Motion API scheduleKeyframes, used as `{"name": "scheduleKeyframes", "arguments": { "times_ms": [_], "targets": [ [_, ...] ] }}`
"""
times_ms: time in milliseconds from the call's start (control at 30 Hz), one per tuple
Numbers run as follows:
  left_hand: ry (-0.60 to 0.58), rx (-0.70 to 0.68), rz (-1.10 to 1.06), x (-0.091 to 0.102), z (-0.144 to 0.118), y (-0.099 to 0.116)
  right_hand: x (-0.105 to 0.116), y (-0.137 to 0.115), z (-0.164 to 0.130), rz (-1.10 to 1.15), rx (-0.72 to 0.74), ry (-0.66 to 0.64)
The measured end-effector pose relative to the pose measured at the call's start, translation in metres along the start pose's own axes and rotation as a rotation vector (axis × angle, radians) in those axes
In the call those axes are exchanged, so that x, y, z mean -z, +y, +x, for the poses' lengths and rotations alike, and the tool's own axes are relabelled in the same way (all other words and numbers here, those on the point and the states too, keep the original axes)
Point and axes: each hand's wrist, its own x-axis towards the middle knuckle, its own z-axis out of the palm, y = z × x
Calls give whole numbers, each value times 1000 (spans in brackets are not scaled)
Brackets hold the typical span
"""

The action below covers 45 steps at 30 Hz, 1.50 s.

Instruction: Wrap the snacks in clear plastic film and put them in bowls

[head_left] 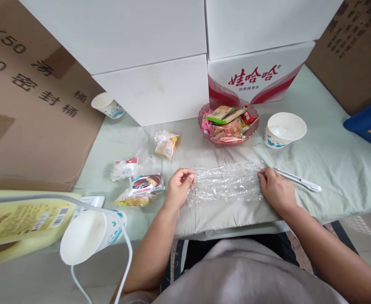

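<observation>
A table (331,169) covered in a pale green cloth fills the middle of the view. Large white boxes (147,46) are stacked along its far edge, one printed with red characters (255,76), and brown cardboard cartons (30,97) lean at the far left and far right. A blue box (367,122) sits at the right edge.

In the near middle of the table lies a crumpled sheet of clear plastic wrap (225,182), stretched flat between the person's two hands. The left hand (178,188) pinches the sheet's left edge between thumb and curled fingers. The right hand (276,190) presses down on the sheet's right edge with its fingers bent; whether it grips the sheet or only holds it down cannot be told. Just right of that hand lies a slim white tool (298,180), touching the cloth.

Beyond the sheet stands a pink glass bowl (206,114) filled with wrapped snacks. To its right is a white paper bowl (283,130). Another paper cup (107,104) stands far left by the boxes, and a third paper cup (87,236) lies tipped at the near left, beside a yellow-green box (23,219), with a white cable (126,253) crossing in front of it.

Left of the left hand lie loose snack packets: a brown-printed packet (147,182), a white and red packet (124,168), and farther off a clear bag of yellow snacks (166,143).
</observation>
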Motion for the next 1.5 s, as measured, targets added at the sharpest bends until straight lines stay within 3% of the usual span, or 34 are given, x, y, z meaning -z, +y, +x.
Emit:
{"name": "scheduleKeyframes", "arguments": {
  "times_ms": [300,533,700,833,967,1067,1133,1200,1267,1333,1367,1500],
  "targets": [
    [66,16,-79,0,2,-7,-2,0,0,14,-7,11],
    [120,-6,-19,4,2,-4,11,5,-1,209,-4,60],
    [175,-37,230,7,3,-10,19,-2,3,297,18,4],
    [160,-81,564,10,3,-16,11,-8,8,203,8,-53],
    [194,-224,839,8,1,-11,9,-9,9,104,-1,-38],
    [275,-411,929,5,-4,-2,17,-7,7,114,88,146],
    [233,-576,919,1,-9,5,22,-10,4,159,206,268],
    [44,-722,878,-7,-15,10,23,-17,0,235,367,265],
    [-204,-781,871,-17,-20,13,19,-26,-4,298,561,149],
    [-352,-734,964,-26,-22,14,11,-34,-8,309,737,7],
    [-371,-678,1040,-28,-22,14,6,-37,-10,296,796,-50],
    [-194,-423,1310,-14,-16,13,-6,-39,-11,246,834,-156]
  ]
}}
